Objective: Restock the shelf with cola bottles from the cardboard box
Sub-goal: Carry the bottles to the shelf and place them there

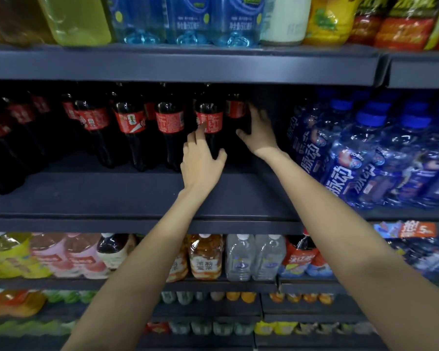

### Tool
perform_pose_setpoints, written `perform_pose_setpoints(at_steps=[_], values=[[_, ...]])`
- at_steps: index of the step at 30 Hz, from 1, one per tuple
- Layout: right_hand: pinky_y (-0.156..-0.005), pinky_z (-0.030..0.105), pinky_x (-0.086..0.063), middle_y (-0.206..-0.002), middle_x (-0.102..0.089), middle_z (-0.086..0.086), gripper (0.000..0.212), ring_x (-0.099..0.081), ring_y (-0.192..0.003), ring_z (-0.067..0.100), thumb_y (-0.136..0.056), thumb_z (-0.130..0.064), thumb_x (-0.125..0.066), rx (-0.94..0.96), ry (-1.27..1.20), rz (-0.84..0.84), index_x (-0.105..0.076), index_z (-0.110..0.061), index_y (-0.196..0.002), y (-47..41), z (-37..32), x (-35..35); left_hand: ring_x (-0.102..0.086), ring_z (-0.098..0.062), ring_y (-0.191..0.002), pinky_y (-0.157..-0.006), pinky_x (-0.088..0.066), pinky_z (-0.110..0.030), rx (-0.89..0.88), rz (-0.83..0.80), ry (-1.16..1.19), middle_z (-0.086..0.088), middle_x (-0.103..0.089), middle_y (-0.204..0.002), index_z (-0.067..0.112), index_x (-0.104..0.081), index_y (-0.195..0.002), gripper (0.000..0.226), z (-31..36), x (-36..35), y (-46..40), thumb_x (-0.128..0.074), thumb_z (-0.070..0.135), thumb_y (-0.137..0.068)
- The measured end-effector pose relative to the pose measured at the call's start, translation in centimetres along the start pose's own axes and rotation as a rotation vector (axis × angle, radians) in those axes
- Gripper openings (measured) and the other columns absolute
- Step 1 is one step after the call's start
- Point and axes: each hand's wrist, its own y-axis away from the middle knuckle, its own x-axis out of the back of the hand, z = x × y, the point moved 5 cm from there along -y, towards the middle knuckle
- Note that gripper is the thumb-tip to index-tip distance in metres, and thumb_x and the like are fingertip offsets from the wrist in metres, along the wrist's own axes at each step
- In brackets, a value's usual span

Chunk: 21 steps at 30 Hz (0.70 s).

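Observation:
Several dark cola bottles with red labels stand in rows on the middle shelf point(112, 198). My left hand point(200, 160) wraps around the lower body of one cola bottle point(209, 120), thumb on its right side and index finger up on the label. My right hand point(257, 130) grips the rightmost cola bottle point(235, 108), standing further back, with its fingers curled round the bottle's right side. Both bottles stand upright on the shelf. The cardboard box is out of view.
Blue-capped drink bottles point(365, 158) in plastic wrap crowd the shelf right of the colas. The shelf above holds blue water bottles point(188, 19) and yellow drinks. Lower shelves carry mixed drinks point(205, 259). The shelf front before the colas is bare.

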Motion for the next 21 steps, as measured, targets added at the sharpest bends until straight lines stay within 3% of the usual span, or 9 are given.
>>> perform_pose_setpoints(at_steps=[3,6,9,12,15,18,21], values=[[-0.103,0.041,-0.039,-0.144,-0.041,0.015,0.062,-0.042,-0.128,0.034,-0.09,-0.02,-0.057,0.071,0.01,0.074,-0.031,-0.02,-0.146,4.3,-0.8,2.5,-0.053,-0.019,-0.113,-0.088,-0.048,-0.041,-0.033,-0.011,0.061,0.002,-0.059,-0.12,0.018,-0.049,-0.126,0.04,1.3,0.8,1.8,-0.057,0.031,-0.088],[-0.085,0.039,-0.051,-0.117,-0.064,0.008,0.041,-0.06,-0.106,0.028,-0.089,-0.02,-0.056,0.155,0.056,0.254,-0.053,-0.014,-0.13,9.9,-1.2,5.9,-0.061,-0.001,-0.096,-0.088,-0.05,-0.034,-0.031,0.015,0.269,0.017,-0.067,-0.098,0.026,-0.059,-0.114,0.025,3.1,1.5,4.4,-0.056,0.029,-0.089],[-0.068,0.032,-0.05,-0.089,-0.071,0.0,0.023,-0.066,-0.081,0.021,-0.088,-0.018,-0.057,0.238,0.113,0.486,-0.065,-0.012,-0.109,16.8,-1.0,9.8,-0.064,-0.003,-0.082,-0.079,-0.052,-0.027,-0.143,0.086,0.452,0.01,-0.067,-0.084,0.025,-0.064,-0.103,0.014,6.0,1.9,8.7,-0.054,0.025,-0.092],[-0.069,0.031,-0.051,-0.085,-0.071,0.003,0.016,-0.066,-0.076,0.021,-0.089,-0.015,-0.059,0.263,0.171,0.643,-0.069,-0.007,-0.097,24.9,0.8,13.2,-0.064,-0.016,-0.077,-0.073,-0.05,-0.026,-0.269,0.077,0.578,0.0,-0.064,-0.082,0.021,-0.062,-0.099,0.012,8.9,0.9,14.1,-0.051,0.018,-0.094],[-0.076,0.036,-0.052,-0.094,-0.069,0.007,0.015,-0.065,-0.084,0.026,-0.09,-0.013,-0.059,0.172,0.195,0.588,-0.069,-0.005,-0.099,33.8,4.8,15.5,-0.063,-0.019,-0.084,-0.078,-0.048,-0.029,-0.286,-0.13,0.6,-0.001,-0.065,-0.089,0.015,-0.064,-0.099,0.015,11.4,-2.7,20.6,-0.051,0.019,-0.093],[-0.08,0.036,-0.049,-0.097,-0.067,0.007,0.019,-0.061,-0.09,0.026,-0.092,-0.016,-0.057,-0.021,0.219,0.445,-0.067,-0.006,-0.104,43.2,9.8,17.0,-0.061,-0.002,-0.09,-0.081,-0.045,-0.016,-0.231,-0.488,0.553,0.012,-0.065,-0.093,0.025,-0.062,-0.103,0.016,13.8,-7.7,28.1,-0.052,0.031,-0.091],[-0.081,0.034,-0.049,-0.103,-0.067,0.004,0.027,-0.057,-0.097,0.022,-0.091,-0.025,-0.054,-0.313,0.247,0.345,-0.065,-0.01,-0.111,52.8,14.9,18.5,-0.059,0.011,-0.082,-0.073,-0.042,-0.005,-0.158,-0.863,0.476,0.015,-0.065,-0.088,0.024,-0.062,-0.105,0.016,15.7,-13.3,36.0,-0.061,0.02,-0.09]])
